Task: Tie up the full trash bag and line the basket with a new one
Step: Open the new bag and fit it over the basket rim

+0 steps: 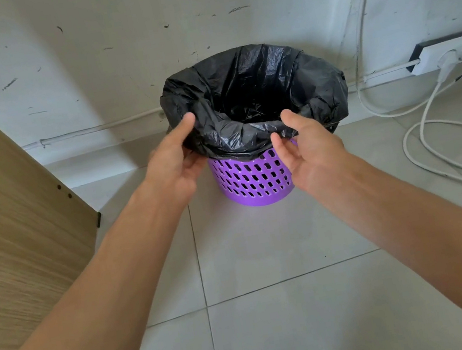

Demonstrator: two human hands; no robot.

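A purple perforated basket stands on the tiled floor close to the wall. A black trash bag lines it, its edge folded out over the rim, and its dark inside shows crumpled plastic. My left hand grips the folded edge at the front left, thumb on top and fingers underneath. My right hand is at the front right of the rim, thumb and fingers apart and touching the bag's edge without a clear grip.
A wooden panel stands at the left. White cables loop over the floor at the right, running to a power strip by the wall. The white wall rises right behind the basket.
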